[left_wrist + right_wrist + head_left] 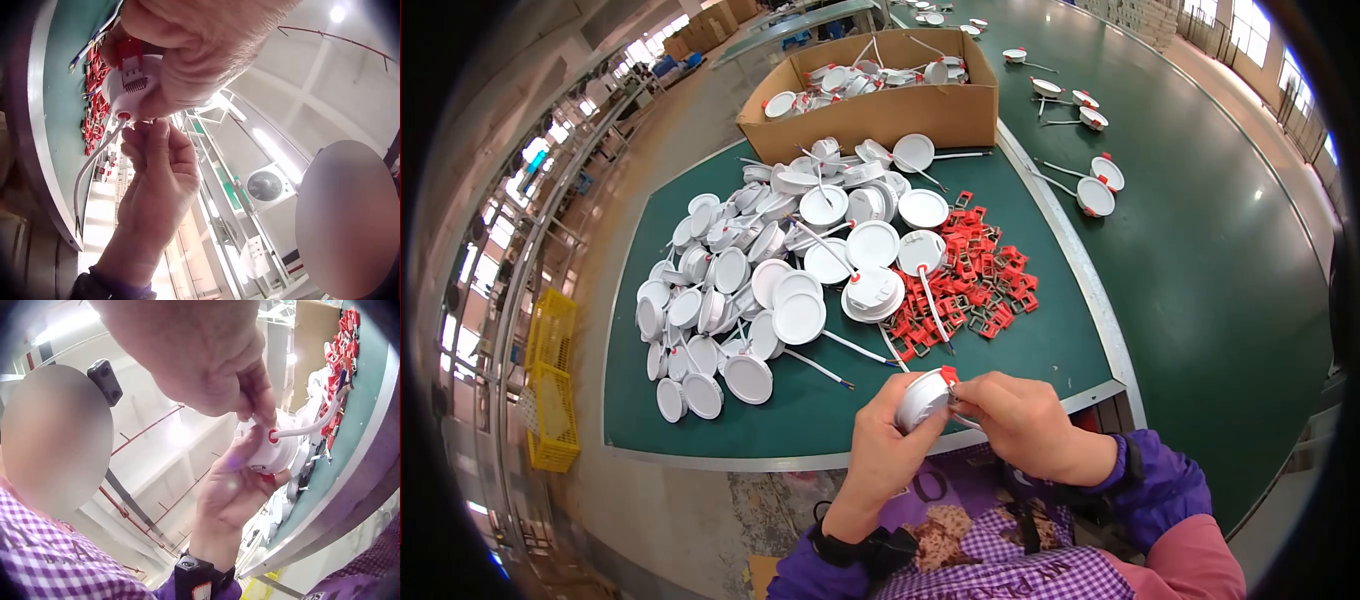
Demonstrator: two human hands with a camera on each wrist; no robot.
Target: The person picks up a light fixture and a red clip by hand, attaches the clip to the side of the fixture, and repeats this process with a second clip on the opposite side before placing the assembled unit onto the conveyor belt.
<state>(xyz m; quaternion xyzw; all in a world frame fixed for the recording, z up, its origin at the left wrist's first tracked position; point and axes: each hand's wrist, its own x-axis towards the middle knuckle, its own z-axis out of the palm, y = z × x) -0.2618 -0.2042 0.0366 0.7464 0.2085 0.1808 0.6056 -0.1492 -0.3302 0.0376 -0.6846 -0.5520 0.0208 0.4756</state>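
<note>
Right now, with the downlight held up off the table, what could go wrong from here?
1. The left hand grips the downlight in the air by the table edge, above the lap; a slip could send it to the floor.
2. The right hand seems to pinch the white cable right at its red bushing; a hard tug may strain that joint.

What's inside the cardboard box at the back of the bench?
The cardboard box holds white round lamp fittings with white leads, heaped nearly to the rim. Its near wall and the top layer hide whatever lies beneath.
</note>
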